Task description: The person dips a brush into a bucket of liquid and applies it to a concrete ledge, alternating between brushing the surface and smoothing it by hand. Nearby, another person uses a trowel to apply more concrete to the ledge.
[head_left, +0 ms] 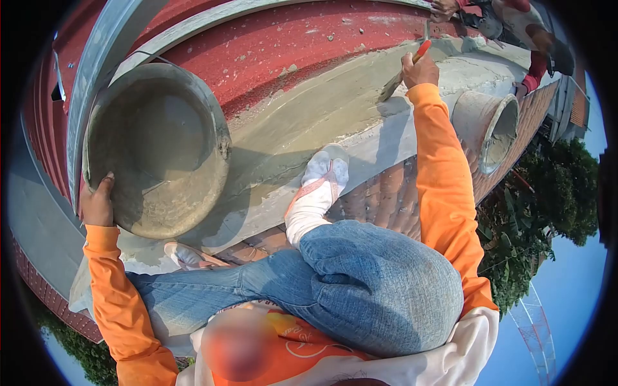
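Observation:
At the left, my left hand (pixel 98 201) grips the lower left rim of a round grey basin (pixel 158 212), thumb over the edge. Wet grey mortar or water lies in the basin's bottom. My right hand (pixel 420 69) is stretched out at the upper right, closed around the orange handle of a trowel (pixel 391 87). The trowel's blade points down and left, at the smoothed grey cement strip (pixel 309 116) beside the red metal roof sheet (pixel 277 48).
A cement-crusted bucket (pixel 473 122) lies tilted at the right. Another person (pixel 521 26) works at the top right, hands near the cement. My sandalled foot (pixel 325 177) rests on the ledge. Clay tiles (pixel 380 199) slope below; trees (pixel 547 186) stand beyond the roof edge.

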The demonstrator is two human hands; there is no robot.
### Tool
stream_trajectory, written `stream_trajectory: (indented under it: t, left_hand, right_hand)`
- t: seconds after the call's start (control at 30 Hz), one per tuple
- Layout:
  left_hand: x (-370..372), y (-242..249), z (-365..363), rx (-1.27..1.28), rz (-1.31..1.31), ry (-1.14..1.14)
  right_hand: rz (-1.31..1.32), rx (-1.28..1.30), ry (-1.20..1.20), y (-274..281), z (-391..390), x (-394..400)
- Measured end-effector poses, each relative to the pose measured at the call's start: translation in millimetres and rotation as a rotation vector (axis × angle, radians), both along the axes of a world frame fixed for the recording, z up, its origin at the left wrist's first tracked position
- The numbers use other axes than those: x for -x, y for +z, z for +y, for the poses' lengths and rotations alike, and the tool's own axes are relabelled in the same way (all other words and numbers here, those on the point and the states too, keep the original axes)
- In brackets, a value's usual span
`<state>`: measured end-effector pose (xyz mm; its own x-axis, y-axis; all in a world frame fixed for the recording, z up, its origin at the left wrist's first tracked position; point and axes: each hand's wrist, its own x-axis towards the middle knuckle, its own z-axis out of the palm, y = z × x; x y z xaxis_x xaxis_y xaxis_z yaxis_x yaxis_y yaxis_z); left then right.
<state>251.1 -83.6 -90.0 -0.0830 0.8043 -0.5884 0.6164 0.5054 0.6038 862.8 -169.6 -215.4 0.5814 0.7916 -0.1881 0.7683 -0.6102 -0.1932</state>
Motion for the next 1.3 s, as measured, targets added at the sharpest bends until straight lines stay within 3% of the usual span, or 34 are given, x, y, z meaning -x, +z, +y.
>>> stream_trajectory:
  t: [0.03,0.1,0.17,0.23,0.27,0.33,0.4,0.47,0.5,0.57,0.67,0.7,0.83,0.87,0.93,1.0,1.07,1.1,1.2,1.27,1.3]
  left_hand:
    - [2,-1,-1,0.002,-0.003,0.003]
    - [6,-5,0,0.003,-0.011,0.013]
    - [9,-7,-1,0.005,-0.015,0.026]
    - [9,-7,-1,0.012,-0.011,0.034]
    - [7,-6,-2,-0.002,-0.022,0.031]
    - [4,-4,-1,-0.019,-0.031,0.024]
    - [1,-3,-1,-0.046,0.004,-0.004]
    - [3,-4,0,-0.036,-0.004,-0.003]
    - [5,-5,0,-0.027,-0.009,0.002]
    - [7,-6,-1,-0.022,-0.017,0.005]
    - [12,-9,-1,-0.033,-0.003,0.002]
    - [14,-10,-1,-0.051,0.014,0.000]
    - [20,-13,0,-0.075,-0.009,-0.026]
    - [21,-11,1,-0.036,-0.005,0.002]
    - [20,-9,0,0.006,-0.010,0.022]
    - [19,-8,2,0.009,0.032,0.016]
    - [23,-11,1,-0.012,0.013,-0.001]
    - [24,-13,1,-0.029,0.008,-0.009]
    - [28,-16,0,-0.017,-0.032,0.031]
    - [32,-17,0,-0.021,-0.023,0.024]
    - [33,-18,1,-0.026,-0.016,0.015]
  right_hand:
    - [-0.146,-0.146,0.108,4,2,-3]
    - [0.312,0.032,-0.109,-5,6,18]
    - [0.793,0.019,-0.289,-9,2,79]
    - [0.827,0.215,-0.183,-33,-12,112]
    - [0.834,0.220,-0.189,-52,-21,103]
    - [0.387,0.298,-0.134,-84,-28,60]
    - [0.158,0.191,-0.307,-34,-8,30]
    - [-0.112,-0.073,-0.161,-30,-9,-5]
    - [-0.116,-0.073,-0.159,-29,-11,-4]
    - [-0.152,-0.128,0.235,-31,-17,3]
    - [0.035,0.080,0.376,-25,-38,82]
    - [0.063,0.028,0.554,-25,-51,110]
    - [0.533,-0.018,0.777,49,-76,211]
    - [0.525,-0.016,0.768,55,-73,219]
    - [1.023,-0.202,0.627,63,-70,224]
    - [1.115,-0.027,0.455,46,-53,182]
    - [1.146,0.056,0.057,1,-48,118]
    - [1.218,-0.056,-0.075,-16,-46,77]
    - [0.824,-0.104,-0.317,-48,-46,-44]
    - [0.330,-0.087,-0.204,-50,-40,-81]
    - [0.329,-0.088,-0.203,-45,-36,-76]
